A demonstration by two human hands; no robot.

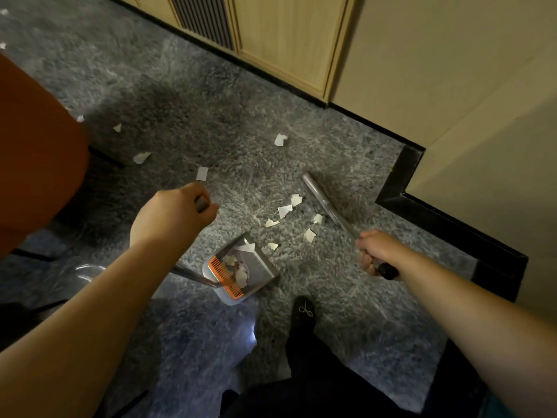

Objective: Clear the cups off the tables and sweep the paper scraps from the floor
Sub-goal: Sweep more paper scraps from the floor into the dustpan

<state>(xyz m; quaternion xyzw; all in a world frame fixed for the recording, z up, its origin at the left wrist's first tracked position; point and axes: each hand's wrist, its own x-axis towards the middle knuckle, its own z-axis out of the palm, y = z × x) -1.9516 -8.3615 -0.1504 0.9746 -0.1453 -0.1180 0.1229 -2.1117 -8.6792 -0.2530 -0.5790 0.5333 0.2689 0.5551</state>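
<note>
While the sweeping part of the task is in progress, the left hand (173,211) is closed around the top of a long handle (193,274) that goes down to the dustpan (241,268), and the right hand (375,251) grips the dark end of the broom stick (328,205). The dustpan stands on the floor (211,122) with its open mouth turned toward the scraps, probably so that the broom can push them straight inside. It has an orange comb (227,277) on its near edge, and some white pieces already lie in it. The broom stick leans away from the person toward the wall (452,70), beyond the paper; I cannot see the brush end clearly, but this position seems good for pulling the scraps back to the pan. The paper scraps (291,211) are small, white and torn, with irregular edges, and some are curled. One group lies between the dustpan and the broom stick, near the mouth of the pan. Other pieces (141,157) are scattered farther away on the grey floor, near an orange piece of furniture (39,164) at the left. A foot in a black shoe (303,315) stands just behind the pan. No cups or tabletop are visible, so I cannot judge that part.
</note>
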